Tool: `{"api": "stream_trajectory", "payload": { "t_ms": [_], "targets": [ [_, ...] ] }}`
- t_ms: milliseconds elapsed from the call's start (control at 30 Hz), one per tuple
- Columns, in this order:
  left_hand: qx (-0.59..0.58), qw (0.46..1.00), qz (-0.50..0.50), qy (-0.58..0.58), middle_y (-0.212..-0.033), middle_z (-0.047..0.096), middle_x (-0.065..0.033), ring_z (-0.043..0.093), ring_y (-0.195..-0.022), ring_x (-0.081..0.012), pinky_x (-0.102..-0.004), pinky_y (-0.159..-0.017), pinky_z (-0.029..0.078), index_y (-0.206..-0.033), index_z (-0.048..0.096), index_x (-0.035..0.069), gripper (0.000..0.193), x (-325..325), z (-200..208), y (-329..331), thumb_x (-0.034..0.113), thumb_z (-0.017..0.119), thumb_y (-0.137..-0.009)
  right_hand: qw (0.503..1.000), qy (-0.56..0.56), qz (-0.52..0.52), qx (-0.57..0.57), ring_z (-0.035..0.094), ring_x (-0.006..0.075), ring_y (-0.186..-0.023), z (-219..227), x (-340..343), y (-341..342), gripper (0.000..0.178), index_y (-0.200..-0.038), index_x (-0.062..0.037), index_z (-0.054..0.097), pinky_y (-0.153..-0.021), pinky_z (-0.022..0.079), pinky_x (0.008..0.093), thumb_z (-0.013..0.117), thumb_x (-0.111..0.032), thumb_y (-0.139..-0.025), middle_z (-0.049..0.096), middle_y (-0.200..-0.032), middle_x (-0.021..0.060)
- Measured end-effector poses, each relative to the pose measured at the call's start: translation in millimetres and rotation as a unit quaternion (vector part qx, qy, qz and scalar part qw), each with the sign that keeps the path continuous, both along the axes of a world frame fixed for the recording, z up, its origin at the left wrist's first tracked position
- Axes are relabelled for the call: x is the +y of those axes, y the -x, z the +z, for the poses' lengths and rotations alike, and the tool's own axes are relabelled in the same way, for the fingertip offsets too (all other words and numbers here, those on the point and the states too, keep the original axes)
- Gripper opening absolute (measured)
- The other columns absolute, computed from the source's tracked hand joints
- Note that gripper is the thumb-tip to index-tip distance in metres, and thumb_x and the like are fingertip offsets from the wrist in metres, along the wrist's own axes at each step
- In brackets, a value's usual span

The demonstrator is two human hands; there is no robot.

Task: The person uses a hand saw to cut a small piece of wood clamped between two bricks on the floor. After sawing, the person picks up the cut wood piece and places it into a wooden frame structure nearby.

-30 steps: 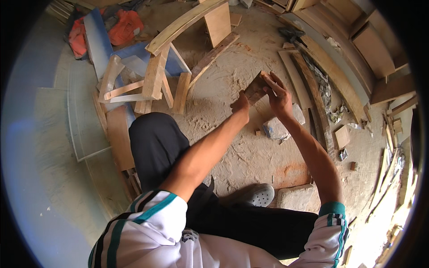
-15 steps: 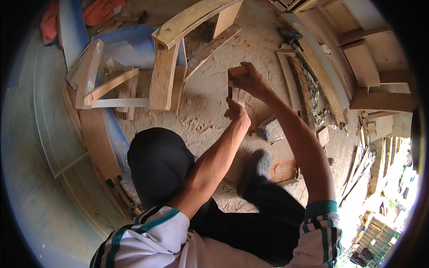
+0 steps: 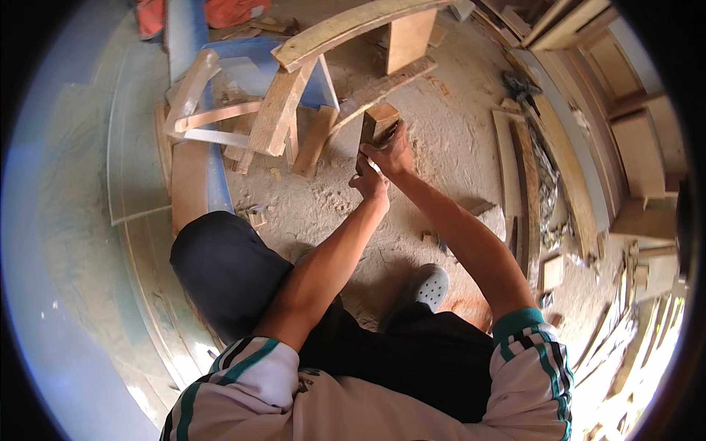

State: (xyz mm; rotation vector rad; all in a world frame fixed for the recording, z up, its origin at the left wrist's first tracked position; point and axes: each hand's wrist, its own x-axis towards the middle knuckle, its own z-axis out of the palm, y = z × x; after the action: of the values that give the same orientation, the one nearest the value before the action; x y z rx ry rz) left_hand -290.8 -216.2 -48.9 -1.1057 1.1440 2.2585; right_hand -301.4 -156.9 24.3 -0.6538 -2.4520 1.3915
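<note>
Wooden block (image 3: pixel 379 121) held up above the sawdust floor (image 3: pixel 441 147), beside the wooden frame (image 3: pixel 294 95). The right hand (image 3: pixel 392 152) has its grip clenched around it; the left hand (image 3: pixel 368 181) pinches its lower edge.

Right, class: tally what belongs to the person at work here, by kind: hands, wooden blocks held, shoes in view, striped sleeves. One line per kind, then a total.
Hands: 2, left hand and right hand
Wooden block held: 1
Grey shoe: 1
Striped sleeves: 2, left sleeve, right sleeve
Total: 6
</note>
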Motion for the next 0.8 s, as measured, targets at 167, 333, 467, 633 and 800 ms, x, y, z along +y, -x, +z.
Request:
{"api": "stream_trajectory", "payload": {
  "t_ms": [167,333,467,633,800],
  "targets": [
    [0.022,0.997,-0.02,0.069,-0.133,0.042,-0.0168,0.053,-0.116,-0.0292,-0.0466,-0.101,0.047,-0.142,0.017,0.0,0.098,-3,27,3,0.066,0.061,-0.085,0.997,0.028,0.063,0.034,0.058,0.0405,-0.114,10,2,20,0.083,-0.133,-0.0012,0.036,-0.096,0.048,0.0445,0.081,-0.028,-0.069,0.057,-0.122,0.0252],
    [0.11,0.961,-0.167,0.189,-0.141,0.047,-0.0145,0.052,-0.125,-0.0349,-0.0523,-0.1,0.046,-0.14,0.045,0.006,0.079,-56,33,10,0.066,0.053,-0.091,0.977,0.072,0.15,0.134,0.06,0.036,-0.109,25,-6,26,0.077,-0.133,-0.0015,0.039,-0.093,0.049,0.0419,0.079,-0.021,-0.07,0.058,-0.118,0.023],
    [0.083,0.948,-0.18,0.249,-0.126,0.058,-0.0081,0.061,-0.105,-0.0272,-0.047,-0.088,0.053,-0.134,0.05,0.007,0.049,-126,44,24,0.038,0.056,-0.096,0.962,0.097,0.22,0.133,0.061,0.0301,-0.106,47,-27,17,0.077,-0.134,-0.0017,0.04,-0.092,0.05,0.0383,0.081,-0.021,-0.071,0.061,-0.117,0.0195],
    [0.059,0.932,-0.108,0.342,-0.11,0.062,-0.0087,0.062,-0.096,-0.0233,-0.0438,-0.083,0.054,-0.119,0.055,0.007,0.031,-183,107,50,0.025,0.048,-0.096,0.95,0.142,0.244,0.135,0.058,0.0265,-0.12,46,-46,19,0.078,-0.135,-0.0023,0.038,-0.102,0.048,0.0381,0.085,-0.017,-0.075,0.059,-0.127,0.0174],
    [0.116,0.968,-0.046,0.218,-0.134,0.053,-0.0138,0.056,-0.118,-0.0261,-0.0444,-0.1,0.048,-0.139,0.041,0.006,0.055,-186,174,73,0.044,0.042,-0.099,0.954,0.104,0.226,0.17,0.06,0.0313,-0.108,25,-48,32,0.077,-0.134,-0.0035,0.038,-0.095,0.048,0.041,0.083,-0.02,-0.074,0.059,-0.118,0.0201]
  ]
}}
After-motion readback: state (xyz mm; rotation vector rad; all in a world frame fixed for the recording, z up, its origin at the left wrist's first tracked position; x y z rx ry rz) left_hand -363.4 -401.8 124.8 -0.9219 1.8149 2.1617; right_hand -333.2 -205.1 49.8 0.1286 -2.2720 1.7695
